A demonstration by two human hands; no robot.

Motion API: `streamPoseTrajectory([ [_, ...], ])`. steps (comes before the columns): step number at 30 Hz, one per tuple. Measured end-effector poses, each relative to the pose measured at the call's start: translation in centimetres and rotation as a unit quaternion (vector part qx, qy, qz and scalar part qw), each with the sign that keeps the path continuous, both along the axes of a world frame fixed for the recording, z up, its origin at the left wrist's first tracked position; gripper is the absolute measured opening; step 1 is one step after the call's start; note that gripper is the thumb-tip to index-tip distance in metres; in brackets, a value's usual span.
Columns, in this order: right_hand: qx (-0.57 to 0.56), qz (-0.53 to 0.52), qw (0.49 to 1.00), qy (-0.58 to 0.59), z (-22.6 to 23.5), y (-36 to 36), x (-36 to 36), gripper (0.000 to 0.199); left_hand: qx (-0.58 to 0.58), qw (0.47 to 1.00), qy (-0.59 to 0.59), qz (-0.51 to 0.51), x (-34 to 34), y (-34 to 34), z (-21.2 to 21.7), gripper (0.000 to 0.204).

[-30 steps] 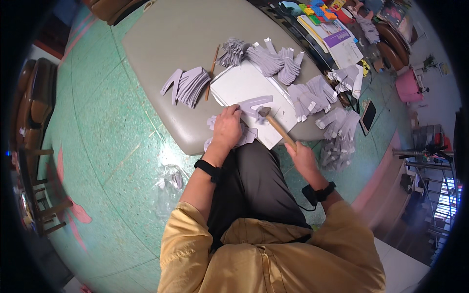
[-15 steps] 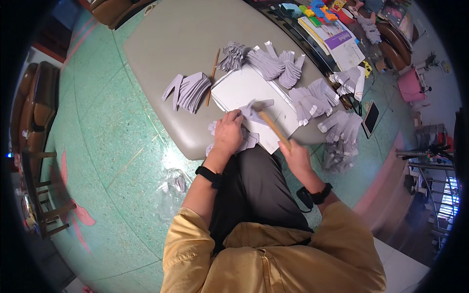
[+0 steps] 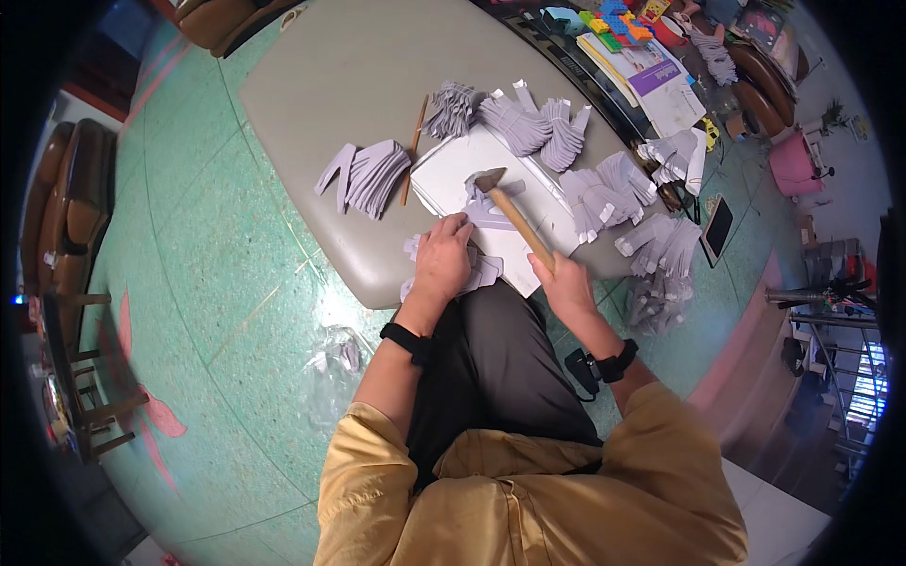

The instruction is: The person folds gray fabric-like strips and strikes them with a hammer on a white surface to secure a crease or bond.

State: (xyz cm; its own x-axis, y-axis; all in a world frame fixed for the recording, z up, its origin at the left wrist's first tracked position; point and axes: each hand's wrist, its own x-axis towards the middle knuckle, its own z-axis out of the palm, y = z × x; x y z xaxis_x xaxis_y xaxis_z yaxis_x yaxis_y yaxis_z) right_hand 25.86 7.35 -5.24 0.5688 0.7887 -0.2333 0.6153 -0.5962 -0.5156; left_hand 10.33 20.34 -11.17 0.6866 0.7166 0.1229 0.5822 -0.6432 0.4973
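Right hand point(image 3: 563, 283) grip around hammer point(image 3: 514, 214)

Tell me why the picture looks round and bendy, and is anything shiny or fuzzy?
Head view: the fisheye lens bends the table edge and leaves black corners; light glares off the green floor beside the left hand; the hammer in the right hand looks sharp; things near the rim look squeezed and soft.
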Motion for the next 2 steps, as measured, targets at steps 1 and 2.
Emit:
streamPoseTrajectory([
  [1,-0.002,-0.014,1.0,-0.005,-1.68,-0.39,0.04,0.045,-0.003,1.0,0.003,0.003,0.06,0.01,-0.06,0.039],
  [2,-0.049,0.003,0.999,-0.013,-2.58,-0.48,0.44,0.044,-0.003,1.0,0.002,0.001,0.18,-0.04,0.01,0.039],
])
